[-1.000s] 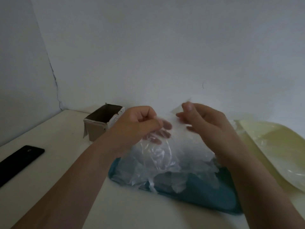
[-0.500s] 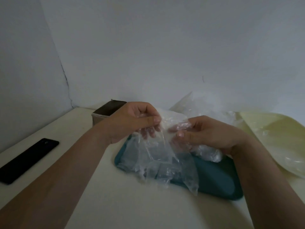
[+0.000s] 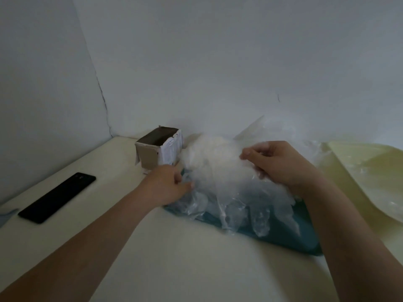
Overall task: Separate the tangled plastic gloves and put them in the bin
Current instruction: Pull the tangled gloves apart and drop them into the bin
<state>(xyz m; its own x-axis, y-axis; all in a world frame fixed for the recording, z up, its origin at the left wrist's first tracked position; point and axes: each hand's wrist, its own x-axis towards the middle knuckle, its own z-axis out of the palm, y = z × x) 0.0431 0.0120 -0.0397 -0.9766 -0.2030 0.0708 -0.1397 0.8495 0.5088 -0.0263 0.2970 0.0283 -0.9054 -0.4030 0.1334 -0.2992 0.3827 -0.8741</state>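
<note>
clear crinkled plastic gloves point(image 3: 226, 184), filmy heap over flat teal mat point(image 3: 298, 236)

Plain pale back wall point(image 3: 218, 62) meets left wall point(image 3: 39, 83) at a corner marked by a thin dark crack point(image 3: 102, 99); cream tabletop point(image 3: 174, 269) below, dimly lit.

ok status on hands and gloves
Left hand and right hand both grip the tangled clump of clear plastic gloves, above the flat teal tray. Gloves not yet apart. Open brown cardboard box just behind the left hand, mouth unblocked.
</note>
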